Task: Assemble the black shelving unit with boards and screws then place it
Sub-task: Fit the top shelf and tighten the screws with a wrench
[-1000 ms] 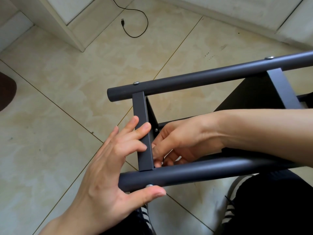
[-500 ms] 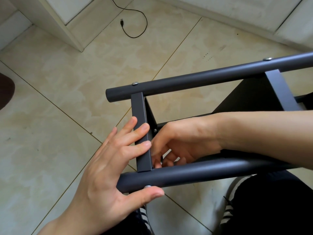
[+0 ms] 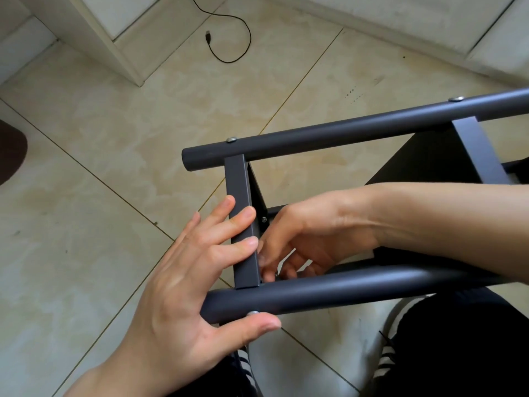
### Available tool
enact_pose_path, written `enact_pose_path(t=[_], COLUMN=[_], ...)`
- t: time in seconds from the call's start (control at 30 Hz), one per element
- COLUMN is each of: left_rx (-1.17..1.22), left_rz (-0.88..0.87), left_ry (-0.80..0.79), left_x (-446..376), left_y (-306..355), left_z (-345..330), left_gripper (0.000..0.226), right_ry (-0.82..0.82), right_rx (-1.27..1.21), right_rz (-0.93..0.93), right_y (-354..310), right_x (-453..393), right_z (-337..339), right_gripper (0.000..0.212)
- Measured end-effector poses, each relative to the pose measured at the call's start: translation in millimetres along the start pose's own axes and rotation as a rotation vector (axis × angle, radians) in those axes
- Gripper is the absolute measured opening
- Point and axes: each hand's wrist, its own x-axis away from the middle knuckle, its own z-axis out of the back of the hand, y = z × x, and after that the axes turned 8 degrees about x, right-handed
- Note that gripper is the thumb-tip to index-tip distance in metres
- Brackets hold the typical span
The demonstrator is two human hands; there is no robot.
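The black shelving unit (image 3: 355, 133) lies on its side over the tiled floor, two round tubes joined by a flat crossbar (image 3: 239, 193). My left hand (image 3: 183, 282) rests on the crossbar with straight fingers, and its thumb lies under the near tube (image 3: 357, 290) beside a silver screw head (image 3: 253, 312). My right hand (image 3: 309, 239) reaches inside the frame behind the crossbar, fingers curled at its lower end; what they pinch is hidden. A small screw (image 3: 263, 219) shows on the bracket just above those fingers. A black board (image 3: 423, 159) sits at the right.
A black USB cable (image 3: 229, 38) lies on the floor at the top. White wall trim (image 3: 123, 50) runs along the top left and top right. My knees in dark trousers and striped shoes (image 3: 386, 356) are below the frame. A dark rounded object (image 3: 11, 150) is at the left edge.
The frame has shifted slightly. My right hand's fingers have moved lower behind the crossbar, toward the near tube. My left hand has stayed in place.
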Motion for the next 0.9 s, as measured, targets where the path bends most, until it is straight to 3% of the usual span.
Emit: enact_pose_path(t=[0.37,0.57,0.77,0.9], left_rx=[0.030,0.027,0.036,0.024], left_rz=[0.010,0.018,0.009,0.008], left_ry=[0.010,0.015,0.019,0.020], left_x=[0.4,0.5,-0.3,0.0], left_y=[1.8,2.4,2.2,1.3], left_z=[-0.2,-0.1,-0.8,-0.5], left_gripper=[0.058,0.058,0.057,0.057], right_ry=[0.016,0.029,0.059,0.005], right_rx=[0.032,0.061,0.082,0.029], right_rz=[-0.005,-0.045,0.002,-0.019], right_y=[1.0,-0.9,2.8,-0.9], right_x=[-2.4,0.6,-3.8,0.1], right_z=[-4.2,0.8,-6.7,-1.0], right_gripper=[0.027,0.018,0.023,0.037])
